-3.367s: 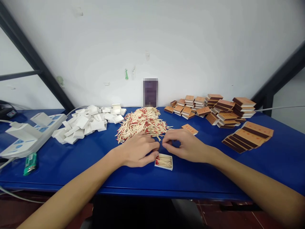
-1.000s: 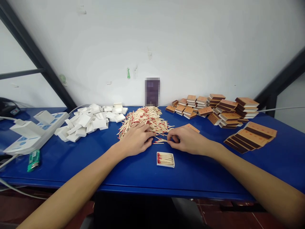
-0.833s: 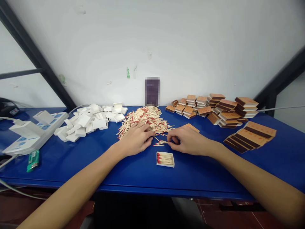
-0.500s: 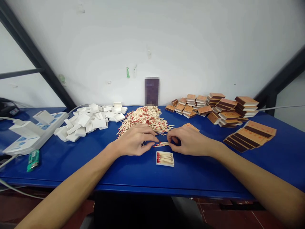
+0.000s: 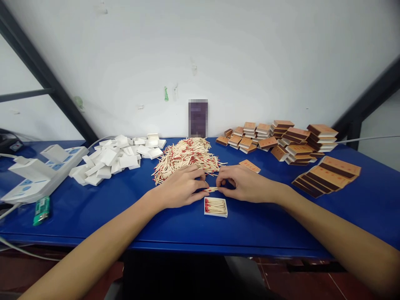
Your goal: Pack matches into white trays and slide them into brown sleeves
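A small bundle of matches lies crosswise between my two hands. My left hand pinches its left end between thumb and fingers. At the other end my right hand closes thumb and fingertips on the sticks. Just in front of the bundle, a white matchbox tray rests on the table, filled with red-headed matches whose heads point left. Behind my hands rises a large loose heap of matches.
White empty matchbox trays are piled at left, beside a power strip and a green lighter. Brown matchboxes stack at right, with flat sleeves fanned nearer. One orange sleeve lies behind my right hand. A pixelated dark panel stands at the wall.
My hands have come closer together, and the left fingers now close on the match ends. The matches between them look more tightly gathered. The filled tray stays in place.
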A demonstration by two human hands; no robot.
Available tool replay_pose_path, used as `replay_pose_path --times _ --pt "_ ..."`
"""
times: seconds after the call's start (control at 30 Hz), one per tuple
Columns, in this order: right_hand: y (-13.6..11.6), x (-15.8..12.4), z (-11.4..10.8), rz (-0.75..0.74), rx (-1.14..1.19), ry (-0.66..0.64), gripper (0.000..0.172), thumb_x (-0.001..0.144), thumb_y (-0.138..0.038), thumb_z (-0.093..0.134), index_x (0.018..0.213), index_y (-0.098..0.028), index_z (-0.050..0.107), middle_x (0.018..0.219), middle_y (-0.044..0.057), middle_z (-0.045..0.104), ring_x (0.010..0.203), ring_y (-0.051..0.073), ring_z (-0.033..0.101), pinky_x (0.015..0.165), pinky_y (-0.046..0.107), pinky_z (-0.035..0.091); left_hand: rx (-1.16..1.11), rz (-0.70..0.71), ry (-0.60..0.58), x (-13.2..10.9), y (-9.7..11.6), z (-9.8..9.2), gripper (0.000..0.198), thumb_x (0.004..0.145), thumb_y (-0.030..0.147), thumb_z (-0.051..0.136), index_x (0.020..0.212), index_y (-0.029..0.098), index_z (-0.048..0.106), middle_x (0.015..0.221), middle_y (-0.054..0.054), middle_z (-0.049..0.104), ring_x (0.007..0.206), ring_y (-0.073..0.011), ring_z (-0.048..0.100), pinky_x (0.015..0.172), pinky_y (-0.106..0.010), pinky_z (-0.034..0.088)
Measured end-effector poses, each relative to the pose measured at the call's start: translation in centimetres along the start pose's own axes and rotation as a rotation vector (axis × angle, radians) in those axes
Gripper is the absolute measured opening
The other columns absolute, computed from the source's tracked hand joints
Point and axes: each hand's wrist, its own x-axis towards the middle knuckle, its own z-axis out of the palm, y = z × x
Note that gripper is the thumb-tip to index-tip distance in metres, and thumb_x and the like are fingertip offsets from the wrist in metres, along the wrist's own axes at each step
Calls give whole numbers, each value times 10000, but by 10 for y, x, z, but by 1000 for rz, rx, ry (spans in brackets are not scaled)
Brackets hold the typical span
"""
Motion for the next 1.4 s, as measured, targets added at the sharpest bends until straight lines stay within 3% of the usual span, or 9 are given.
replay_pose_path --times 0.4,0.8,1.0,1.23,1.4 --pt "-3 -2 -8 200 26 -76 50 768 -243 616 784 -202 639 803 7 654 716 155 565 619 260 398 -100 -87 -79 3 1 -4 144 933 201 531 899 169 667 856 -38 604 839 -186 534 799 -311 414" --pt "-7 -2 -10 239 -9 -60 52 732 -245 629 750 -196 636 777 5 667 687 152 574 598 259 387 -111 -85 -81 2 2 -2 151 958 201 452 904 158 586 888 -50 584 833 -185 517 779 -311 414" --pt "-5 -3 -13 203 -18 -18 45 736 -235 617 711 -207 640 731 -19 665 648 133 568 627 260 381 -161 -105 -36 1 7 -14 201 995 248 384 928 155 550 903 -56 569 839 -186 505 807 -326 408" --pt "-2 -3 -12 207 -36 -37 56 733 -251 628 741 -201 653 734 -16 671 631 132 566 627 258 384 -324 11 -115 5 26 -12 71 894 176 507 845 175 558 806 -6 549 771 -155 482 808 -298 396" --pt "-4 -4 -12 196 -24 -30 50 727 -241 631 734 -196 651 728 -14 667 618 127 555 600 254 383 -283 -16 -33 3 23 -11 47 823 181 539 796 180 577 795 -13 548 778 -168 489 772 -308 392"
